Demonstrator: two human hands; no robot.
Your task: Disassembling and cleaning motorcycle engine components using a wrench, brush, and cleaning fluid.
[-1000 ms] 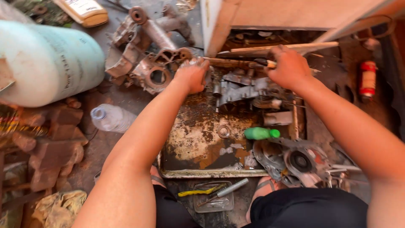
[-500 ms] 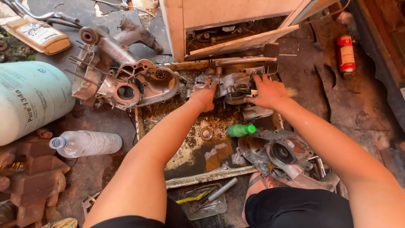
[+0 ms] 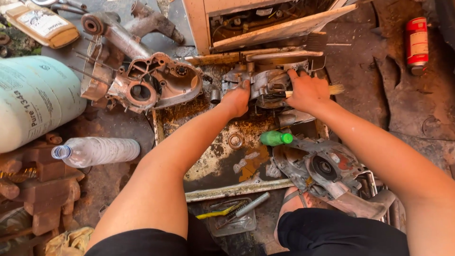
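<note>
Your right hand (image 3: 308,91) is closed around the handle of a small brush (image 3: 332,89), its pale bristles poking out past your knuckles, while your left hand (image 3: 238,97) lies flat with fingers spread, pressing on the grimy grey engine casing (image 3: 265,83) without wrapping anything. That casing sits at the far end of the rusty metal tray (image 3: 222,161), between both hands and just in front of the wooden cabinet (image 3: 265,28). By the look of it, you are at the scrubbing step, steadying the part with one hand and brushing its recesses with the other; the next stroke calls for firm downward pressure from the left so the casing does not slide. Nearer you in the tray lie a green bottle (image 3: 275,138) and a round engine cover (image 3: 327,168); a second casing (image 3: 151,83) rests outside to the left.
</note>
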